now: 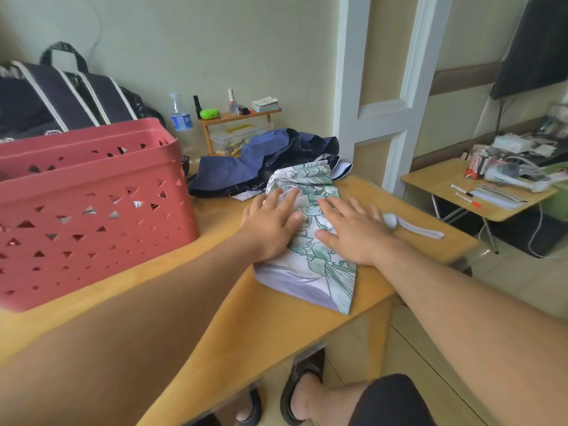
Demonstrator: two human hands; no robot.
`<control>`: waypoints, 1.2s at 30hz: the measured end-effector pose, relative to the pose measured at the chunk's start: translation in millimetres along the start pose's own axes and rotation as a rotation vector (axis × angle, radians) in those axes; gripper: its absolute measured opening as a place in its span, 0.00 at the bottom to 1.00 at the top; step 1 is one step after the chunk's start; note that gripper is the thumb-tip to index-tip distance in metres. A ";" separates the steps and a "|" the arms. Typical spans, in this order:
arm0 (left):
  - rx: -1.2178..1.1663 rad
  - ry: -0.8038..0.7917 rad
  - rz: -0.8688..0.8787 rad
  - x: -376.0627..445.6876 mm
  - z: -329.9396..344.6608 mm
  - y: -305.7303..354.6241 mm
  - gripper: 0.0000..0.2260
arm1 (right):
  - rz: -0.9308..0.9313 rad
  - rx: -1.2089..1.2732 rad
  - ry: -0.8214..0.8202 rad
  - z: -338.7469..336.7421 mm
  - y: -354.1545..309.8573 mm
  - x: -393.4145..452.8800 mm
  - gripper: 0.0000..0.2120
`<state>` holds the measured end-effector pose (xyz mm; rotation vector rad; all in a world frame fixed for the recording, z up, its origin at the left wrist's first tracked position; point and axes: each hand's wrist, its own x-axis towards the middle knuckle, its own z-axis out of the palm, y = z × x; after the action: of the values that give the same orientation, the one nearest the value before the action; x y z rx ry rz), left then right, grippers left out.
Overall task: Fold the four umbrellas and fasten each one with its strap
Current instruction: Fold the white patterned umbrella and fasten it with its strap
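Printed cloth umbrella (310,265) lies on matt wooden table (190,302) beside perforated plastic basket (89,207).

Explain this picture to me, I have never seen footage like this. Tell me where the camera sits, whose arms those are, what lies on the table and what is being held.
The camera sits on a person's head, looking down, so the arms are the wearer's own. There is no machine. Both hands lie flat with straight fingers on a floral umbrella, pressing its fabric onto the yellow table: left hand, right hand. Nothing is gripped. The umbrella's white strap lies loose beside the right hand. Behind it is a crumpled navy umbrella; a red basket stands to the left.
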<state>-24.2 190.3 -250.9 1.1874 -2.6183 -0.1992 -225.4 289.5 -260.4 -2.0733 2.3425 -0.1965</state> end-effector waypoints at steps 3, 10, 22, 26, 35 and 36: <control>-0.267 0.291 -0.164 -40.1 -11.1 -9.3 0.20 | 0.036 0.199 0.219 -9.9 -2.1 -14.2 0.30; -0.691 0.041 -0.147 -129.2 -11.4 -11.6 0.16 | -0.052 0.467 0.613 -0.9 -15.4 -107.0 0.14; -0.753 0.239 -0.145 -150.6 -0.6 2.4 0.22 | 0.025 0.693 0.279 22.8 -44.1 -158.8 0.24; -0.953 0.281 -0.139 -155.8 -2.0 -0.8 0.16 | 0.027 0.663 0.309 24.6 -44.9 -153.6 0.23; -0.973 0.326 -0.181 -155.7 4.5 -7.9 0.08 | -0.285 0.100 0.668 28.5 -45.0 -151.8 0.04; -0.914 0.316 -0.178 -155.2 5.7 -7.9 0.09 | -0.298 0.094 0.715 28.0 -43.7 -151.1 0.03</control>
<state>78.0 302.3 -285.7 0.9779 -1.7750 -1.0123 -160.8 431.4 -295.6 -2.5997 2.2090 -1.2037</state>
